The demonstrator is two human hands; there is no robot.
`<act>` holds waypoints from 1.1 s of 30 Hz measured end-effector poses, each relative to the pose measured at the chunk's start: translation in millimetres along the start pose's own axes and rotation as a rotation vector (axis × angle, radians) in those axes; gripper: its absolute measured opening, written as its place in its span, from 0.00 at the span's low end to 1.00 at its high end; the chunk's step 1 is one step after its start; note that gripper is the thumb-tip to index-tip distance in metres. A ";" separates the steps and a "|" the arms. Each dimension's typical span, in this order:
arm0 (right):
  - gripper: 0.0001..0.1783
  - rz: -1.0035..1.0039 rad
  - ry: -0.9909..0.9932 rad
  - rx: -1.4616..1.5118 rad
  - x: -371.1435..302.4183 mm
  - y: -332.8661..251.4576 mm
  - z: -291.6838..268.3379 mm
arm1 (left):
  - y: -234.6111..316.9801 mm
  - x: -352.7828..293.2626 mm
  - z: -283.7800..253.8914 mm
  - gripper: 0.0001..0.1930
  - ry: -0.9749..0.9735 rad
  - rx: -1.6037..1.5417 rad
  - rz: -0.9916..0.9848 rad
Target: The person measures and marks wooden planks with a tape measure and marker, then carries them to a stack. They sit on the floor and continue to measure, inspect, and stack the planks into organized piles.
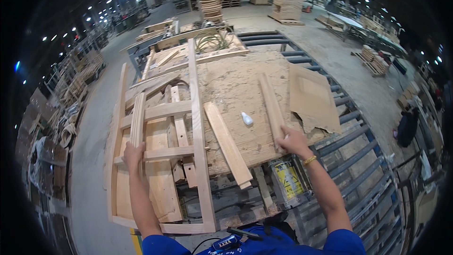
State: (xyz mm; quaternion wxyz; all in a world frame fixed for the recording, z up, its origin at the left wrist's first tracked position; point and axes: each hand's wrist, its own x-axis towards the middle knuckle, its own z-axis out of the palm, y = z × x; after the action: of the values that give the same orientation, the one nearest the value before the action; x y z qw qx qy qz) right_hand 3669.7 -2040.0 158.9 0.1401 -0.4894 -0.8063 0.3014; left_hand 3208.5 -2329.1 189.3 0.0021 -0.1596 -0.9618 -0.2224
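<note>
My left hand (133, 154) grips the lower end of a thin wooden slat (138, 118) that stands upright against a large wooden frame (197, 113) lying over the left of the worktable. My right hand (291, 140) holds the near end of a long flat wooden slat (271, 106) that rests on the chipboard tabletop (236, 89). Another loose slat (227, 144) lies diagonally between my hands. A small white glue bottle (247, 119) lies on the board just left of my right hand.
A torn cardboard sheet (312, 99) lies at the table's right edge over a blue roller conveyor (351, 137). Coiled hose (211, 41) and offcuts sit at the far end. Stacks of wooden parts (209, 2) stand behind. A yellow-labelled can (288, 179) sits below the table.
</note>
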 end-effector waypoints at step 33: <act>0.46 -0.399 0.188 1.067 -323.3 -129.9 48.7 | -73.5 -27.4 -81.1 0.25 -0.370 -1.197 0.419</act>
State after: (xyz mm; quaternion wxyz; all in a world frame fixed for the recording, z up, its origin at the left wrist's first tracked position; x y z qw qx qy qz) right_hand 3708.5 -2383.6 224.3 0.4927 -0.2142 -0.6036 0.5891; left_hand 3206.4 -2434.8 229.0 -0.2091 -0.3526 -0.6051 -0.6825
